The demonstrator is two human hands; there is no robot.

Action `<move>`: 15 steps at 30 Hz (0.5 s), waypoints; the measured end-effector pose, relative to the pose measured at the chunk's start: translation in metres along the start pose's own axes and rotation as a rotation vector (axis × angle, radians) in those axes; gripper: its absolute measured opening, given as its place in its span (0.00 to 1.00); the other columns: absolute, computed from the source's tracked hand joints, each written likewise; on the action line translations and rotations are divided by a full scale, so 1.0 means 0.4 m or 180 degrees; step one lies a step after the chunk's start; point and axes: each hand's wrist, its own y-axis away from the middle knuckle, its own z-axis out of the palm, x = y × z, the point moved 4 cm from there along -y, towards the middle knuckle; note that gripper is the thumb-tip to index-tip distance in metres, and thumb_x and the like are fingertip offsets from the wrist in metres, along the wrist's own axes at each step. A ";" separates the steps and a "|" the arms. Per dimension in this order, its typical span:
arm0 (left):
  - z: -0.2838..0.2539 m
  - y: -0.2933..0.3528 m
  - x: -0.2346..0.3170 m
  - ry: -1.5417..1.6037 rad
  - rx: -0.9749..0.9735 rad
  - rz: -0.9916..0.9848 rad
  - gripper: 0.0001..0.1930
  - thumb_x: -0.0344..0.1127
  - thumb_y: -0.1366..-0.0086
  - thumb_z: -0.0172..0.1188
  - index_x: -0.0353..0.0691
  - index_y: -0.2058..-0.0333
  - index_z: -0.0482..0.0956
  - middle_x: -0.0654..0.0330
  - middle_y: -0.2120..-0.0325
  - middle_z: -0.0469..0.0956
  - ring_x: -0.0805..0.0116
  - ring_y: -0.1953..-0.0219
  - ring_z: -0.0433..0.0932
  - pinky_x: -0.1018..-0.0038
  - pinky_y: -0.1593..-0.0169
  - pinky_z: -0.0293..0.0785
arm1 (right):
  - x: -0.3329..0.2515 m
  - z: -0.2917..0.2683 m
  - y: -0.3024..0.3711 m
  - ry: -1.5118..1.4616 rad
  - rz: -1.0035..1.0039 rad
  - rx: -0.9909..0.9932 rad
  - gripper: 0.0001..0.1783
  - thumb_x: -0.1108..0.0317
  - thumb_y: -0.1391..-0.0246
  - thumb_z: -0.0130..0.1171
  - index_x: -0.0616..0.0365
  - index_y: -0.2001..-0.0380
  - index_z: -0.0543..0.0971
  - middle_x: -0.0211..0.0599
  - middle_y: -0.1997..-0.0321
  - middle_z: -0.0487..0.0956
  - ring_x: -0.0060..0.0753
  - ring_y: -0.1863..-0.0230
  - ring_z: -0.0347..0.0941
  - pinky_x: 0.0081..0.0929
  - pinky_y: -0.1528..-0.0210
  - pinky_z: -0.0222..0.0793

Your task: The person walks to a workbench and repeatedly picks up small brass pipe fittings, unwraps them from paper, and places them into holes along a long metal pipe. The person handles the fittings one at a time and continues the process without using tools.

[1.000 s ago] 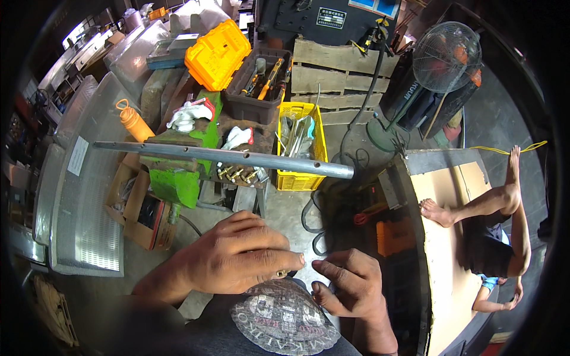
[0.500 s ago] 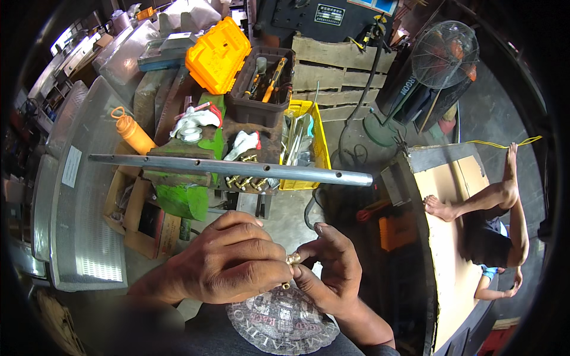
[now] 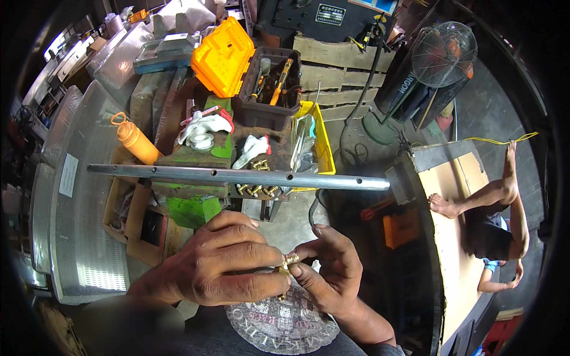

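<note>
In front of my body, my left hand (image 3: pixel 234 261) is closed on a small threaded brass fitting (image 3: pixel 290 260). The thumb and fingers of my right hand (image 3: pixel 329 273) pinch the fitting's threaded end. Part of the fitting is hidden by my left fingers, and a brass end shows below them. Beyond my hands, a grey metal pipe (image 3: pixel 249 177) with several holes along it lies across a green vise (image 3: pixel 193 209). Several brass fittings (image 3: pixel 256 190) lie on the bench just behind and below the pipe. White gloves (image 3: pixel 252 149) and a roll of white tape (image 3: pixel 200 141) sit nearby.
An orange bottle (image 3: pixel 136 142) stands left of the vise. At the back are an open toolbox (image 3: pixel 267 110) with an orange lid and a yellow crate (image 3: pixel 323 148). A standing fan (image 3: pixel 444 54) is at far right. Another person (image 3: pixel 493 231) lies on cardboard at right.
The view has shifted, so the pipe and bench appear slightly lower and farther right. My hands stay together, and more of the brass fitting shows between my fingers.
</note>
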 end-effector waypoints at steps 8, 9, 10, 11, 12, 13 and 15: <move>-0.030 0.031 -0.005 -0.0063 0.0118 -0.0063 0.13 0.37 0.45 0.65 0.55 0.59 0.81 0.67 0.64 0.80 0.69 0.64 0.78 0.66 0.53 0.70 | 0.016 0.039 -0.014 -0.0025 0.0072 -0.0025 0.33 0.82 0.49 0.64 0.66 0.40 0.65 0.43 0.60 0.78 0.30 0.58 0.78 0.27 0.54 0.74; -0.031 0.036 -0.008 -0.0032 0.0168 -0.0106 0.13 0.37 0.46 0.66 0.55 0.59 0.81 0.66 0.65 0.80 0.69 0.64 0.78 0.66 0.53 0.71 | 0.016 0.042 -0.015 -0.0027 0.0069 -0.0018 0.32 0.82 0.49 0.64 0.67 0.41 0.65 0.42 0.60 0.78 0.30 0.58 0.78 0.27 0.54 0.74; -0.033 0.037 -0.008 -0.0019 0.0199 -0.0109 0.14 0.35 0.47 0.67 0.54 0.60 0.81 0.66 0.64 0.80 0.69 0.64 0.78 0.67 0.53 0.71 | 0.016 0.044 -0.016 -0.0029 0.0067 -0.0011 0.31 0.82 0.49 0.64 0.67 0.41 0.66 0.42 0.60 0.78 0.29 0.58 0.78 0.27 0.55 0.74; -0.034 0.038 -0.009 -0.0006 0.0230 -0.0112 0.15 0.34 0.48 0.69 0.52 0.60 0.80 0.66 0.64 0.80 0.68 0.65 0.78 0.67 0.54 0.71 | 0.017 0.046 -0.018 -0.0021 0.0029 0.0029 0.30 0.80 0.48 0.65 0.66 0.42 0.67 0.40 0.62 0.79 0.26 0.61 0.77 0.24 0.58 0.73; -0.036 0.041 -0.009 0.0003 0.0269 -0.0122 0.15 0.33 0.48 0.70 0.51 0.60 0.80 0.65 0.64 0.80 0.68 0.65 0.78 0.67 0.54 0.72 | 0.018 0.050 -0.020 -0.0012 -0.0007 0.0058 0.29 0.78 0.47 0.65 0.65 0.42 0.68 0.39 0.65 0.80 0.23 0.64 0.76 0.21 0.62 0.72; -0.038 0.047 -0.018 0.0263 0.0398 -0.0253 0.15 0.32 0.49 0.71 0.49 0.61 0.80 0.65 0.64 0.80 0.67 0.65 0.79 0.67 0.54 0.72 | 0.021 0.052 -0.022 -0.0005 -0.0042 0.0086 0.27 0.76 0.46 0.65 0.64 0.43 0.70 0.37 0.67 0.81 0.20 0.68 0.75 0.19 0.65 0.70; -0.027 0.069 -0.059 0.0793 0.0655 -0.0504 0.16 0.31 0.50 0.73 0.45 0.63 0.79 0.63 0.65 0.80 0.65 0.65 0.80 0.68 0.55 0.72 | 0.039 0.051 -0.028 0.0209 -0.0116 0.0030 0.26 0.75 0.47 0.66 0.63 0.45 0.72 0.38 0.67 0.81 0.23 0.69 0.76 0.20 0.66 0.71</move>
